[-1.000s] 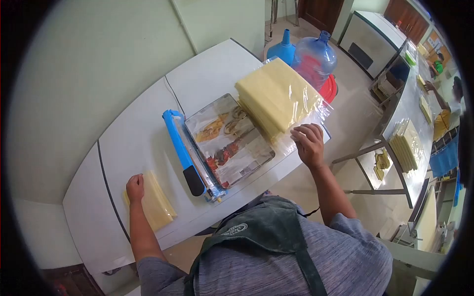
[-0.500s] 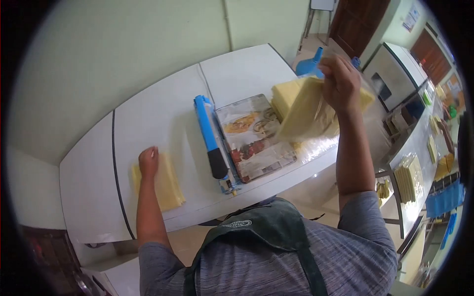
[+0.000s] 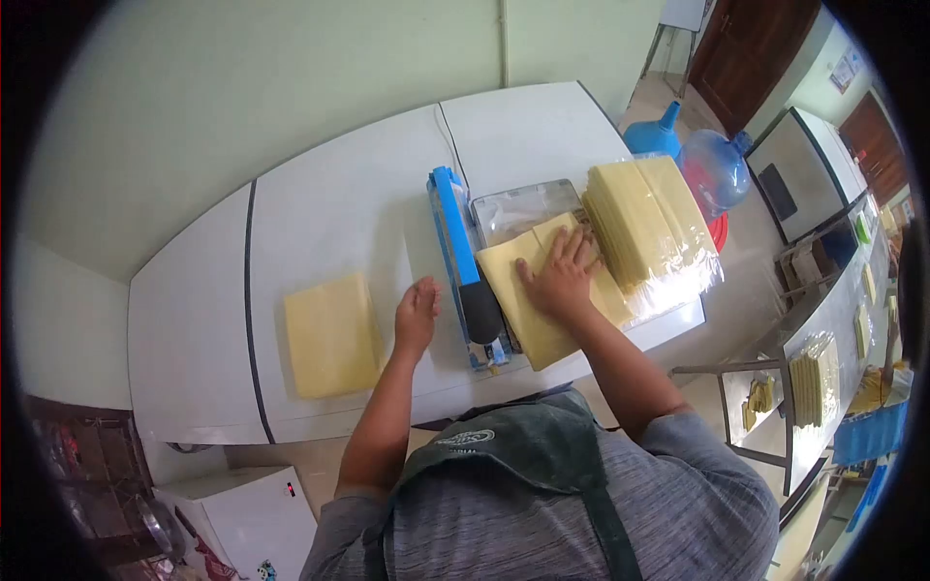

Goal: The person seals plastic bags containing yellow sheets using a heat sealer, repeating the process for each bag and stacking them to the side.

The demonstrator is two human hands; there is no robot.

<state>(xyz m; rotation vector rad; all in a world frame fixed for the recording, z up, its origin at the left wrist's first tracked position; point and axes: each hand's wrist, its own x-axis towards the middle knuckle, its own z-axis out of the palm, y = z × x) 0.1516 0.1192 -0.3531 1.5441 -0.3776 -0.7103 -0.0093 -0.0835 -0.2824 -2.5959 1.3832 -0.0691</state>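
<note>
My right hand (image 3: 565, 276) lies flat, fingers spread, on a pale yellow packet (image 3: 533, 310) in clear plastic. This packet rests on a rectangular printed tin tray (image 3: 509, 208) and covers most of it. Just left of the tray stands a blue bag sealer (image 3: 451, 228) with a black handle (image 3: 480, 312). My left hand (image 3: 417, 308) is curled loosely closed over the white table, left of that handle and apart from it, with nothing visible in it. Another yellow packet (image 3: 334, 334) lies flat further left. A tall stack of yellow packets (image 3: 649, 218) stands right of the tray.
A cord (image 3: 450, 136) runs from the sealer to the back of the white table (image 3: 339, 213). Beyond the table's right end are a blue watering can (image 3: 654, 136) and a large water bottle (image 3: 715, 174). Another table (image 3: 799, 455) at right carries more yellow packets.
My right hand has come down from the raised position and laid a packet on the tray. My left hand has left the packet at left and moved right, toward the sealer.
</note>
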